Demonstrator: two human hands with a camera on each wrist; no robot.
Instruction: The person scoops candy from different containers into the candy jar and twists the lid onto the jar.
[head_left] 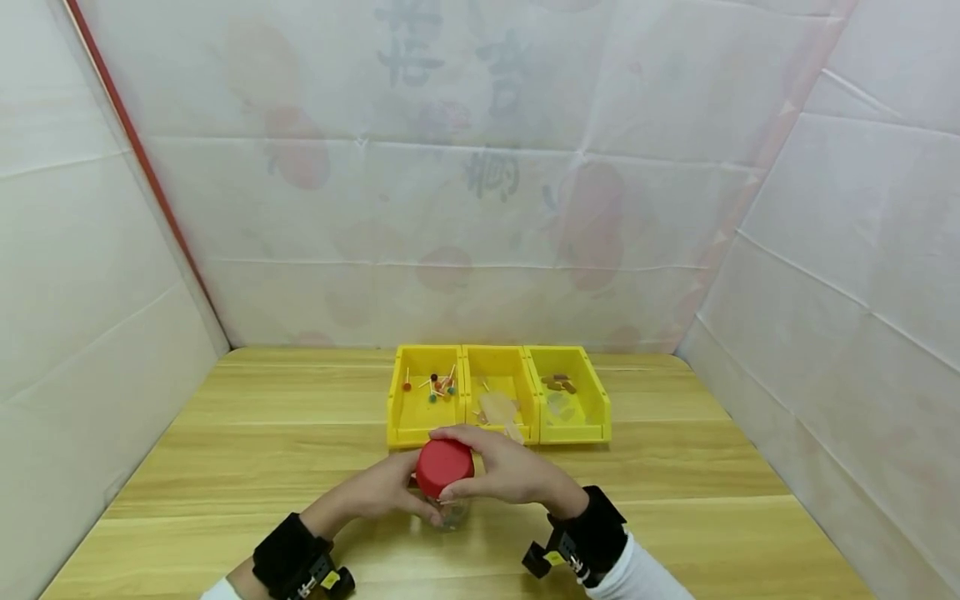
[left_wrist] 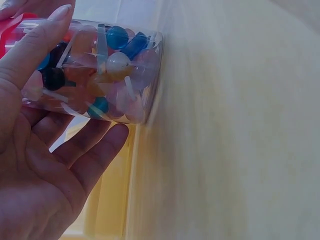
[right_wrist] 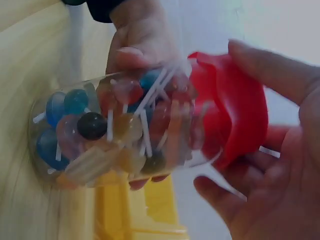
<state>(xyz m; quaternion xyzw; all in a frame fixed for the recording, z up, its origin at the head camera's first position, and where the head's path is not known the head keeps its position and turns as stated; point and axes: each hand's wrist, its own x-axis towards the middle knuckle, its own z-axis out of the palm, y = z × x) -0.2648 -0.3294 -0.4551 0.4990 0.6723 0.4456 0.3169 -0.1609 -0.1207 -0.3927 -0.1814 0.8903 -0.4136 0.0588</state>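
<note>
A clear jar (head_left: 452,518) of lollipops (right_wrist: 92,125) in several colours stands upright on the table near the front middle. My left hand (head_left: 381,487) grips its side, thumb on one side and fingers on the other, as the left wrist view shows. Over the jar's mouth sits a red lid (head_left: 445,467) with a wavy skirt, seen side-on in the right wrist view. My right hand (head_left: 512,468) holds this lid between thumb and fingers. Pale flat pieces and white sticks also show through the jar wall (right_wrist: 80,177).
Behind the jar stand three joined yellow bins. Several small lollipops (head_left: 442,385) lie in the left bin (head_left: 408,435). Pale flat pieces (head_left: 498,408) are in the middle bin (head_left: 495,360); brown pieces (head_left: 559,382) and clear ones in the right bin (head_left: 573,433). White sheets (head_left: 465,208) enclose the table.
</note>
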